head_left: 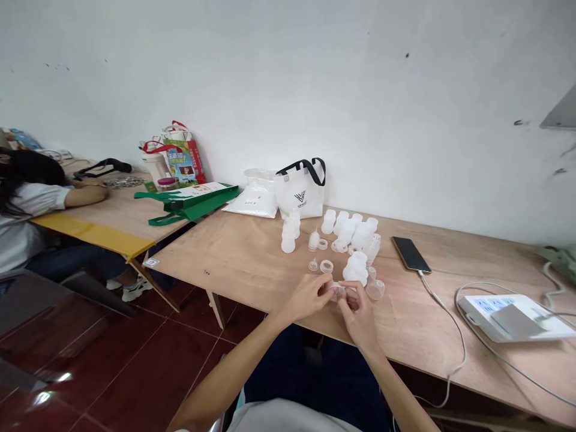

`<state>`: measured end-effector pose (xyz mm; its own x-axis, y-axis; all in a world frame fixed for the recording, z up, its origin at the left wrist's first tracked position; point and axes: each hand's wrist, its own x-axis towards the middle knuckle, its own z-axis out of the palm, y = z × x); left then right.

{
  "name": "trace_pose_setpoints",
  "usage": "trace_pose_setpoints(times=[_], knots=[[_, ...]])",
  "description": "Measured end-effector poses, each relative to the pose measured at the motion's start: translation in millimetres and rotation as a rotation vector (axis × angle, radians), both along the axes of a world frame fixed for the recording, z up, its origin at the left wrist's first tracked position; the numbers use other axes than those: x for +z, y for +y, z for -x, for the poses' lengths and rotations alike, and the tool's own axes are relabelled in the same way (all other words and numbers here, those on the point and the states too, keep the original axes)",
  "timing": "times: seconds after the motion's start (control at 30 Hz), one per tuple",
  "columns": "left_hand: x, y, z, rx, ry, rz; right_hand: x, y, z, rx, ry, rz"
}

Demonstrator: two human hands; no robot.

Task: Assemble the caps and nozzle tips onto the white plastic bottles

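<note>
Near the table's front edge my left hand (309, 295) and my right hand (359, 307) meet, their fingers pinching a small translucent plastic ring (335, 290) between them. The fingers cover part of it. Just beyond lie a clear nipple-shaped piece (313, 264) and a loose collar ring (326, 266). Farther back stands a stack of nipple pieces (314, 240), with another ring (323, 244) beside it. Frosted bottle-like containers (355, 269) stand close to my right hand, next to a clear cup-like cap (375, 290). More frosted containers (346, 230) are grouped behind.
A row of frosted pieces (288, 235) stands left of centre. Behind are a white plastic packet (254, 201) and a white tote bag (300, 195). To the right lie a phone (411, 254) on a cable and a white power strip (517, 318). A person (31, 186) leans on the left table.
</note>
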<state>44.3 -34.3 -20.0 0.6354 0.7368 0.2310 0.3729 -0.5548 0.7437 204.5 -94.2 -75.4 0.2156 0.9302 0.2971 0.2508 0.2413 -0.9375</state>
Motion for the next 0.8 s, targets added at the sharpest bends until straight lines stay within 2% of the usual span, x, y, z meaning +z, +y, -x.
trace_pose_setpoints(times=[0.13, 0.4, 0.53, 0.7, 0.8], knots=[[-1.8, 0.4, 1.3, -0.03, 0.042, -0.001, -1.9, 0.2, -0.8, 0.004, -0.037, 0.006], [-8.1, -3.1, -2.7, 0.095, 0.092, -0.093, -8.0, 1.6, -3.5, -0.016, -0.051, 0.016], [-3.8, -2.1, -2.2, 0.06, 0.033, -0.012, -8.9, 1.7, -2.8, -0.013, -0.004, 0.007], [3.5, -0.2, 3.1, 0.027, -0.15, 0.151, -0.2, 0.0, 1.9, 0.054, 0.019, -0.013], [6.2, 1.9, 7.8, -0.005, -0.161, 0.193, 3.6, -1.0, 2.8, 0.079, 0.011, -0.028]])
